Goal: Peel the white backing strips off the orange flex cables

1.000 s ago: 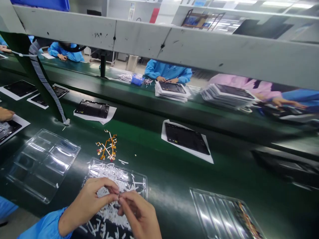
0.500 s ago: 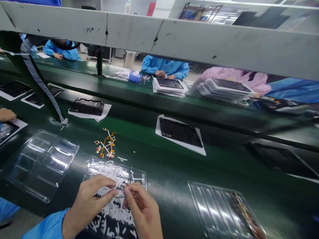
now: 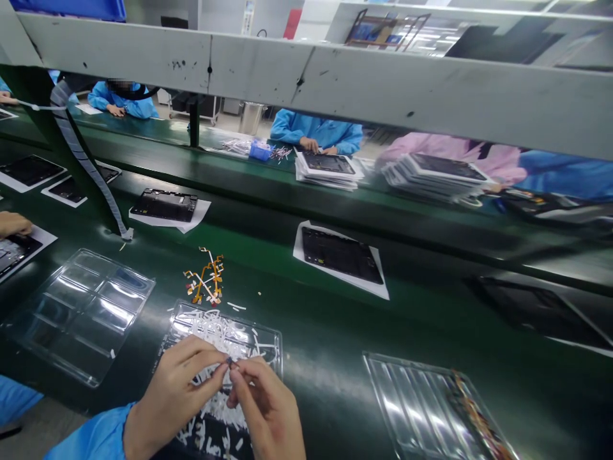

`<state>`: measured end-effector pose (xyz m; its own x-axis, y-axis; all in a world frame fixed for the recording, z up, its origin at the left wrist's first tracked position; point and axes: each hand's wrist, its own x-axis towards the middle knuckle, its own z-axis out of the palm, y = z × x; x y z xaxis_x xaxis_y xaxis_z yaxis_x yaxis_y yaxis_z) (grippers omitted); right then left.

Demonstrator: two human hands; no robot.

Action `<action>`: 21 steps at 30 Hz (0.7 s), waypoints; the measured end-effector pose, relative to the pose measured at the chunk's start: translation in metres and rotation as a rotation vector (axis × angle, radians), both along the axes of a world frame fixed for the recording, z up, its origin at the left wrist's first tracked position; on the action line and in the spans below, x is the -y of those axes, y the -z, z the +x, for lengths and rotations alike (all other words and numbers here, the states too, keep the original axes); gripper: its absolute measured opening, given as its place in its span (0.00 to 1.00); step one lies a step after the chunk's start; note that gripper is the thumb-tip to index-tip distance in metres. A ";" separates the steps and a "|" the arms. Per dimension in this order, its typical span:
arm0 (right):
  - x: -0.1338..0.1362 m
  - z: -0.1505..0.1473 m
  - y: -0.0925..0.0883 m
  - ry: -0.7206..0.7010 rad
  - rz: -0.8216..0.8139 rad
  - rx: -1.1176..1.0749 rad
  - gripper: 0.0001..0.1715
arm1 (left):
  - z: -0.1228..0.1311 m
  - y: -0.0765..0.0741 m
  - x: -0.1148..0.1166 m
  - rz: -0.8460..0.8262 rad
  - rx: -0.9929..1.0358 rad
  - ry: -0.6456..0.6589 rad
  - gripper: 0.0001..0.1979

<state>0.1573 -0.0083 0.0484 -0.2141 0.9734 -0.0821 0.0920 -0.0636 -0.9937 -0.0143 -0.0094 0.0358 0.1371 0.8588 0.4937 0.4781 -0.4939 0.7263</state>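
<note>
My left hand (image 3: 184, 386) and my right hand (image 3: 265, 399) meet fingertip to fingertip, both closed in a pinch. Between the fingertips is a small dark part (image 3: 229, 362), too tiny to name. Below them lies a clear plastic tray (image 3: 274, 342) strewn with white paper-like strips (image 3: 211, 326), partly hidden by my hands. Just behind this tray, orange and white flex cables (image 3: 211, 276) rest in a loose pile on the green bench (image 3: 330, 345).
An unfilled clear tray (image 3: 81, 319) lies at left; another tray (image 3: 407, 396) at right holds flex cables along one side. Black tablet-like panels on white sheets (image 3: 342, 255) lie beyond. A grey beam (image 3: 359, 83) crosses overhead. Co-workers sit opposite, and a person's hand (image 3: 14, 223) shows at left.
My fingertips have come together around the small dark part. The panels on the far strip have shifted slightly left relative to the trays.
</note>
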 end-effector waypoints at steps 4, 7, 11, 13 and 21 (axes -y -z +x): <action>0.000 0.000 0.000 -0.029 0.008 0.034 0.14 | 0.000 0.000 0.000 0.021 -0.035 0.003 0.07; -0.001 -0.001 0.001 -0.052 0.018 0.046 0.14 | -0.001 0.001 -0.001 0.001 -0.062 -0.021 0.08; -0.002 -0.001 0.003 -0.061 0.029 0.033 0.14 | -0.002 0.001 -0.002 -0.022 -0.056 -0.020 0.10; -0.003 -0.001 0.004 -0.053 0.033 0.030 0.14 | -0.003 0.002 -0.002 -0.011 -0.054 -0.017 0.10; -0.003 0.000 0.002 -0.051 0.030 0.051 0.14 | 0.001 0.006 0.000 0.001 -0.064 -0.072 0.11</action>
<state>0.1575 -0.0054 0.0462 -0.2601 0.9634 -0.0653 0.1446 -0.0280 -0.9891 -0.0130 -0.0093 0.0297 0.1067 0.8672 0.4865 0.5577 -0.4573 0.6927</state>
